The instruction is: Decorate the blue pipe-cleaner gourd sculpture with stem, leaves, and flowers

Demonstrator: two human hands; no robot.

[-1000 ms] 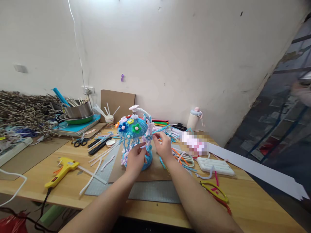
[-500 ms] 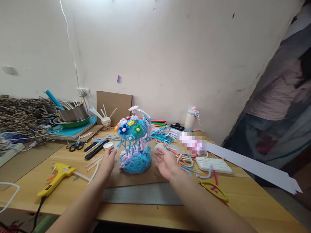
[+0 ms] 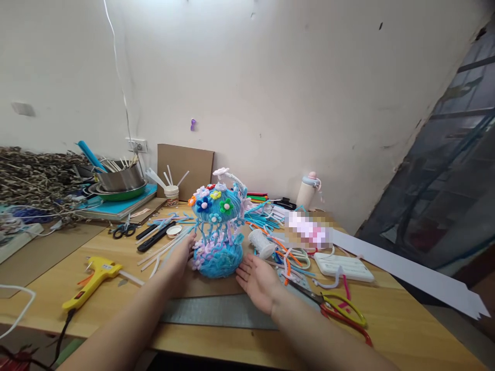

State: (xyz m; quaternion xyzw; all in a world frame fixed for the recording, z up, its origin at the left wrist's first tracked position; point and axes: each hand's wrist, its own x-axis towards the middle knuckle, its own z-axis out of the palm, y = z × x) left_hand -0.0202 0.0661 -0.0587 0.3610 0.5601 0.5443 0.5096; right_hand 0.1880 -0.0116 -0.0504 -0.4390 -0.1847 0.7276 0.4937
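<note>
A blue jellyfish-shaped craft lamp of fuzzy pipe cleaners (image 3: 218, 232) stands upright on a brown board (image 3: 197, 291). Its domed top carries several coloured flowers, strands hang below, and pink flowers sit on the blue base. My left hand (image 3: 183, 255) is at the left side of the base, its fingers partly hidden behind the craft. On the other side, my right hand (image 3: 257, 278) is open, palm turned up and inward, fingertips at the base's lower right edge. A roll of white sparkly ribbon (image 3: 262, 243) lies just beyond my right hand.
To the left lie a yellow glue gun (image 3: 93, 281), dark scissors (image 3: 124, 230) and a black cutter (image 3: 157, 237). At right are yellow-and-red-handled scissors (image 3: 344, 309), a white box (image 3: 343, 266) and a bottle (image 3: 308, 191). A metal ruler (image 3: 216, 312) lies in front.
Both hands have moved in toward the base of the craft. The view has shifted slightly, uncovering the ribbon roll and more of the scissors. The person at the far right is out of view.
</note>
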